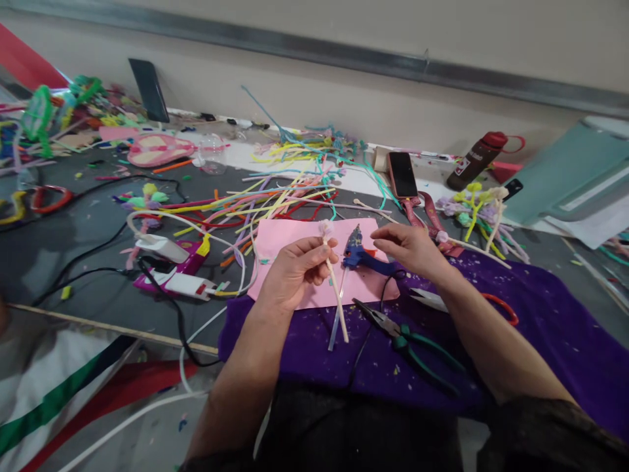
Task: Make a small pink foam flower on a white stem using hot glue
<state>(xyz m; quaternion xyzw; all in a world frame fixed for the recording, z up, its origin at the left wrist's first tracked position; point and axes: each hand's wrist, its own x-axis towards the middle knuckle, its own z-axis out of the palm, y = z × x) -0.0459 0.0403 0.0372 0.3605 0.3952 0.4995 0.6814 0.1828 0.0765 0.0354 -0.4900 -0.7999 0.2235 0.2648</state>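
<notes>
Between the thumb and fingers of my left hand (303,267) is a cream pipe-cleaner stem (338,298), its pale pink flower head (325,228) at the top. My right hand (410,248) hovers with fingers apart, holding nothing, just right of a blue glue gun (366,257). The glue gun lies on a pink sheet (280,233), with a clear glue stick (336,324) extending toward me. Green-handled pliers (405,337) rest on the purple cloth (314,367) below, and red-handled scissors (432,300) lie partly under my right forearm.
Loose colored pipe cleaners (275,200) spread behind the pink sheet. On the left, a magenta power strip (189,262) has white plugs and trailing cables. A phone (401,175), a dark bottle (476,160) and a flower bundle (474,213) stand or lie at the right back.
</notes>
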